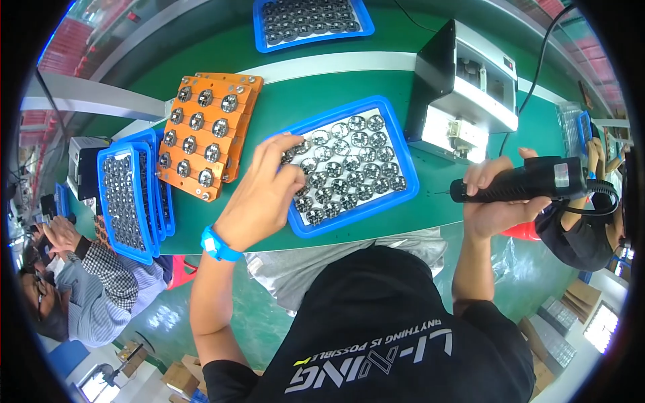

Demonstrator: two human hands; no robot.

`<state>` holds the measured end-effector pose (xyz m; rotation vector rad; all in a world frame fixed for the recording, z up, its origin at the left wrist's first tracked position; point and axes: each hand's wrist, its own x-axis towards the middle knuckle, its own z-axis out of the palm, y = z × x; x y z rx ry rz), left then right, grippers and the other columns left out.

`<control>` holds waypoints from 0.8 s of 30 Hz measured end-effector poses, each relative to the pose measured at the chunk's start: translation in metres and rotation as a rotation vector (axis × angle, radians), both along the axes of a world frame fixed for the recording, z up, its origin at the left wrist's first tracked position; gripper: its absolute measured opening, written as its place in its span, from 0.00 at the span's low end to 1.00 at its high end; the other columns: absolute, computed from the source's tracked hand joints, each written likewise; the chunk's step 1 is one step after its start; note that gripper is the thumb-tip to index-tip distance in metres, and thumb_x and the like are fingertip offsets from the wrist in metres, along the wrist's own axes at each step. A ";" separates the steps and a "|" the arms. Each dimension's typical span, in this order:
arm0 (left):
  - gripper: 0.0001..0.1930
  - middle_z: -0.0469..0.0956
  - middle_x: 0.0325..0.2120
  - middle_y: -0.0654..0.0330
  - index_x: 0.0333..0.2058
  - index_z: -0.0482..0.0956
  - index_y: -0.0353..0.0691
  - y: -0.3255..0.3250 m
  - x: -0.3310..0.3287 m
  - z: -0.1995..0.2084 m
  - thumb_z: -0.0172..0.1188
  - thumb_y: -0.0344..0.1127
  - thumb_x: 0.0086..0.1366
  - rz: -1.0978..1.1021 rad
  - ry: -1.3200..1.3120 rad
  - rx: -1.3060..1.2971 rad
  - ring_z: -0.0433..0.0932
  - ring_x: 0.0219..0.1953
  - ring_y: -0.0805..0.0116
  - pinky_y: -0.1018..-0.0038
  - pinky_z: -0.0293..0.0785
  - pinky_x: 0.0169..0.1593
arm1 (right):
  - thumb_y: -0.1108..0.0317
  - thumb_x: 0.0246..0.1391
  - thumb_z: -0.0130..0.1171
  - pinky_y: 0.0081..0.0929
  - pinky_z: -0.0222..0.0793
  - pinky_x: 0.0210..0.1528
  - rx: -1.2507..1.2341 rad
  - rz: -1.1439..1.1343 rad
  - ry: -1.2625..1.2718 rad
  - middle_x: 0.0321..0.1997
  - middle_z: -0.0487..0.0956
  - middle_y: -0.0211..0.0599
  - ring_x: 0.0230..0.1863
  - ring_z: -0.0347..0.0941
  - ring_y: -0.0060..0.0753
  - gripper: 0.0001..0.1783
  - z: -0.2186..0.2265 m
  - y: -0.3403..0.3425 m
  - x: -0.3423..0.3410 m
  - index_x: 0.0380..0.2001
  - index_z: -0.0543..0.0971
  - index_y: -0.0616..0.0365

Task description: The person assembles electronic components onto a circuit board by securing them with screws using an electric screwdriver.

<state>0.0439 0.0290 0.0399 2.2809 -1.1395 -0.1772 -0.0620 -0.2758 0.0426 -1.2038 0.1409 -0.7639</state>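
My right hand (500, 201) is wrapped round a black electric screwdriver (524, 183), whose thin bit points left toward the blue tray. Rows of small round metal-and-black parts (351, 162) lie on a white sheet in that blue tray (410, 158). At the tray's left edge, my left hand (262, 191) reaches over the nearest parts with thumb and forefinger bent and apart. Some parts there are hidden by the fingers. To the left of this hand, an orange fixture plate (190, 156) carries rows of similar parts and overlaps another orange plate.
Stacked blue trays (124, 201) of parts stand at the left table edge. Another filled blue tray (312, 27) sits at the far side. A black-and-white machine (463, 87) stands at the back right. Co-workers are at both sides; a coiled cord (601, 201) trails from the screwdriver.
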 end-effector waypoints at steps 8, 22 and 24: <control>0.06 0.71 0.49 0.49 0.33 0.72 0.35 -0.030 0.003 0.012 0.56 0.18 0.59 0.183 0.013 -0.296 0.71 0.50 0.47 0.60 0.70 0.52 | 0.22 0.57 0.34 0.29 0.60 0.21 0.003 -0.015 -0.035 0.16 0.66 0.36 0.13 0.60 0.30 0.46 0.002 0.002 -0.005 0.56 0.62 0.54; 0.09 0.74 0.45 0.53 0.31 0.84 0.39 -0.025 -0.061 -0.024 0.71 0.25 0.49 0.511 -0.156 -0.477 0.72 0.42 0.57 0.64 0.71 0.42 | 0.22 0.57 0.35 0.31 0.57 0.22 -0.029 -0.114 -0.058 0.17 0.67 0.36 0.14 0.60 0.30 0.45 0.009 -0.006 -0.009 0.57 0.63 0.53; 0.08 0.74 0.45 0.54 0.30 0.84 0.39 -0.013 -0.065 -0.031 0.72 0.26 0.49 0.594 -0.147 -0.367 0.70 0.42 0.56 0.64 0.70 0.42 | 0.22 0.57 0.35 0.30 0.57 0.21 0.014 -0.056 -0.085 0.17 0.68 0.36 0.14 0.61 0.30 0.46 0.009 -0.002 -0.006 0.57 0.64 0.53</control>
